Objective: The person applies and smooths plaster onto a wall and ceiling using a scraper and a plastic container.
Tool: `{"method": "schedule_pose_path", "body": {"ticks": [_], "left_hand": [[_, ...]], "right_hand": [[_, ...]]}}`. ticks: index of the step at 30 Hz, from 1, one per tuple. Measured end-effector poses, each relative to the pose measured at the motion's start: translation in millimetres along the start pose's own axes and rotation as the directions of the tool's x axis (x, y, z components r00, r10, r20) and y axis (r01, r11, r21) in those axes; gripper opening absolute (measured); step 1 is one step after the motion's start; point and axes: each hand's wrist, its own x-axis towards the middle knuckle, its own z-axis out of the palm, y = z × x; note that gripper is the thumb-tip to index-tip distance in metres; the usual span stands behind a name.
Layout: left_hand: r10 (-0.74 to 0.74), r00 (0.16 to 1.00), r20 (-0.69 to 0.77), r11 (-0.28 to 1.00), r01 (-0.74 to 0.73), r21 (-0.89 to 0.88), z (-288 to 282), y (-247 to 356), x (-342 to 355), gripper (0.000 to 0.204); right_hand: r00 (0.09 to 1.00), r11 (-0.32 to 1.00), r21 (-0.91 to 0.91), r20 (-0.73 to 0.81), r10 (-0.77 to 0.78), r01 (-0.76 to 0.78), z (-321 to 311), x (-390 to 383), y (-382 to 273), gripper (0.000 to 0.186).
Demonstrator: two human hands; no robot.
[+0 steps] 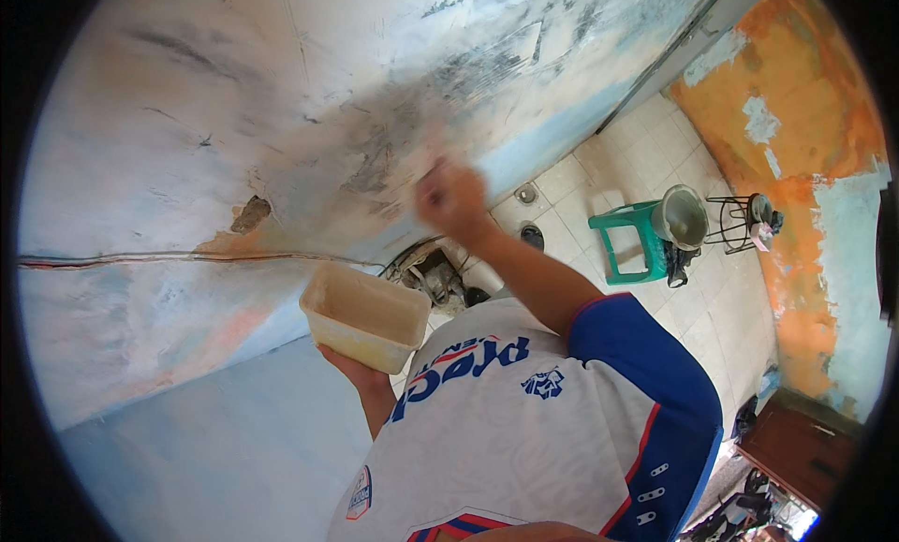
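My left hand (354,366) grips a cream rectangular plastic tub (365,303) from below and holds it in front of my body. The tub looks nearly empty, with a whitish film on its inner walls. My right hand (452,200) is raised close to the patchy wall (309,158), its fingers curled like a fist. Motion smears it, and something small and dark shows between the fingers, too blurred to name. Grey scraped marks and a pale haze cover the wall around this hand.
A thin cable (187,258) runs along the wall past a chipped hole (251,214). On the tiled floor (599,172) stands a green plastic stool (623,247) bearing a grey bucket (682,219). Beyond it are a black wire stool (735,219) and an orange peeling wall (796,102).
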Motion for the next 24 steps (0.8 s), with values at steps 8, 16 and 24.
{"method": "schedule_pose_path", "body": {"ticks": [8,16,24], "left_hand": [[0.034,0.999,0.036,0.999,-0.034,0.0,-17,-2,4,0.073],[0.077,0.995,0.06,0.994,-0.082,0.069,5,1,-6,0.071],[0.066,0.998,-0.018,0.989,-0.063,0.131,-19,-11,-14,0.073]], "right_hand": [[0.996,0.97,-0.225,-0.025,0.087,-0.09,10,45,87,0.016],[0.882,0.904,-0.107,-0.293,0.37,-0.414,-51,75,63,0.023],[0.999,1.0,0.018,-0.036,0.006,-0.005,12,15,47,0.026]]}}
